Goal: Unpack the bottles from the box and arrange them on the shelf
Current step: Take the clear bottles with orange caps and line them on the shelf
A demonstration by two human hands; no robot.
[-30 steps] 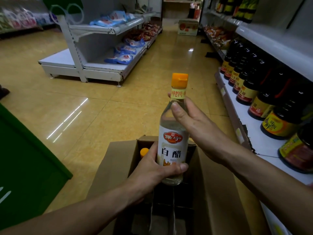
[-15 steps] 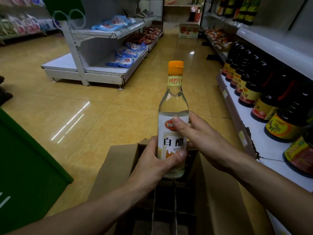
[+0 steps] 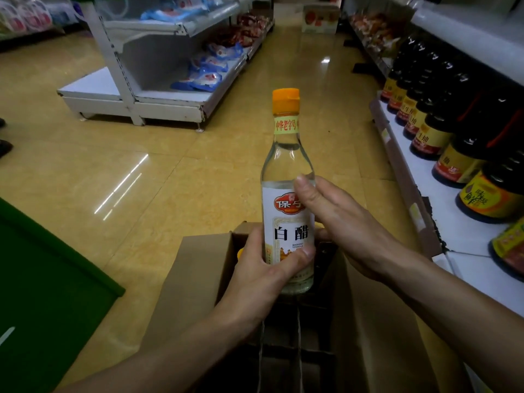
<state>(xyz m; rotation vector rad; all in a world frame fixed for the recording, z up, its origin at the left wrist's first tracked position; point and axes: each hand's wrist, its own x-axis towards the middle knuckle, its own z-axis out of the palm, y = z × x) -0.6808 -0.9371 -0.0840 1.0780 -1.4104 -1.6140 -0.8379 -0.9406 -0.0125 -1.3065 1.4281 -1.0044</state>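
Currently my left hand [image 3: 263, 273] grips the white vinegar bottle [image 3: 287, 165] low, right hand [image 3: 340, 222] pinching its label just above. It stands upright over the box [image 3: 198, 279]; the shelf [image 3: 453, 228] lies right of the grip, nearer my right hand.

Bare forearms [image 3: 170, 355] (both), left hand [image 3: 263, 279], right hand [image 3: 348, 231], nails [image 3: 307, 251] seemingly short

Bottle [image 3: 287, 165] label [image 3: 283, 222]: "白醋", "BAONING VINEGAR" (neck band [image 3: 286, 125]: "中华老字号")
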